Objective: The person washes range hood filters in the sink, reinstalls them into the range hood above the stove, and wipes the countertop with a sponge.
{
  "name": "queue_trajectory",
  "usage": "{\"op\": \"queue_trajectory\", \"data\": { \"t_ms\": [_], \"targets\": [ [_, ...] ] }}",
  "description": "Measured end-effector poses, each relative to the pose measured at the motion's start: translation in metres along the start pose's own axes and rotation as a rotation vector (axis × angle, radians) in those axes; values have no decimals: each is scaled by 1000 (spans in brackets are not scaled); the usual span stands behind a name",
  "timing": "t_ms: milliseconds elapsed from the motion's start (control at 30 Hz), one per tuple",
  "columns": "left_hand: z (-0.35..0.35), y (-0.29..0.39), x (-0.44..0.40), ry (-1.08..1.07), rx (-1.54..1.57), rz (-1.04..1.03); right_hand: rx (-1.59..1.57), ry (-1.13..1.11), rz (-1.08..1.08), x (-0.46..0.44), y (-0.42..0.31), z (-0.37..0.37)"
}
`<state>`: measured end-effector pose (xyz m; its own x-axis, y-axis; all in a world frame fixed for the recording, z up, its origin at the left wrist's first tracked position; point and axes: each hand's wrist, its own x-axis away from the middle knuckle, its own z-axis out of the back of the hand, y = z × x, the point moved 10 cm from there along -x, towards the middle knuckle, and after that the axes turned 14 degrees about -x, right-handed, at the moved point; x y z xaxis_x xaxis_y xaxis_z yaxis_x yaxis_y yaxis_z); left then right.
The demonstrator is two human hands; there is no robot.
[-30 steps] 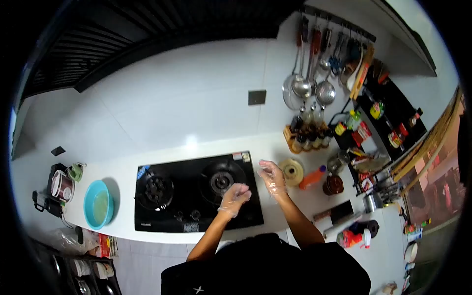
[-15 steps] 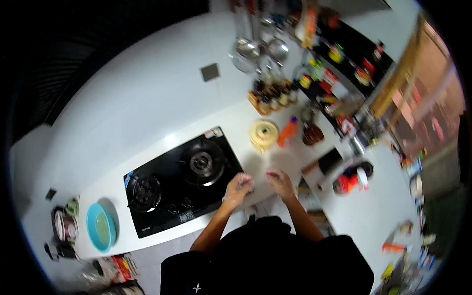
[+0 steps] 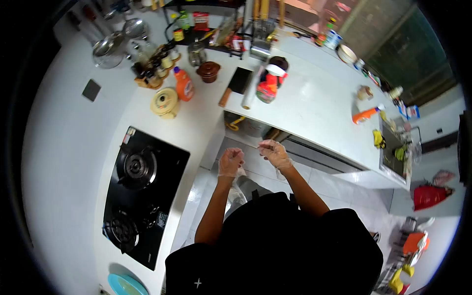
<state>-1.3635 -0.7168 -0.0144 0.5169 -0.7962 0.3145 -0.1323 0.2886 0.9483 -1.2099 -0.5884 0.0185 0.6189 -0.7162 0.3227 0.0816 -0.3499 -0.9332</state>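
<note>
My left hand (image 3: 230, 163) and my right hand (image 3: 276, 154) hang in the air over the floor, between the stove counter and the counter at the right. Both wear clear plastic gloves. Their fingers are loosely curled towards each other, with a gap between the hands and nothing visible in either. Nearest above them are a cleaver (image 3: 237, 84) with a wooden handle and a roll of wrap (image 3: 251, 91), both lying on the counter. A red-labelled bottle (image 3: 267, 92) lies beside the roll.
A black gas stove (image 3: 147, 196) fills the left counter, with a turquoise basin (image 3: 127, 284) below it. A cream lidded pot (image 3: 164, 102), an orange bottle (image 3: 184, 84) and a brown pot (image 3: 208, 72) stand in the corner. The sink (image 3: 393, 150) lies far right, near another orange bottle (image 3: 366, 114).
My view has turned to the right, from the stove towards the other counter and sink. My hands have moved from the stove's edge to over the floor, still apart and holding nothing visible.
</note>
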Motion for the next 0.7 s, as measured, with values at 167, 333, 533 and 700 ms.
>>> {"op": "queue_trajectory", "data": {
  "t_ms": [167, 333, 533, 700],
  "targets": [
    [-89, 0, 6, -178, -87, -13, -74, 173, -17, 40, -2, 87],
    [-165, 19, 6, -275, -117, -79, -158, 210, 25, 66, -12, 144],
    [-323, 33, -4, -447, -174, -41, -217, 281, 62, 103, -25, 266],
    [-467, 31, 15, -662, -266, -76, -298, 538, 75, 166, -1, 402]
  ]
}}
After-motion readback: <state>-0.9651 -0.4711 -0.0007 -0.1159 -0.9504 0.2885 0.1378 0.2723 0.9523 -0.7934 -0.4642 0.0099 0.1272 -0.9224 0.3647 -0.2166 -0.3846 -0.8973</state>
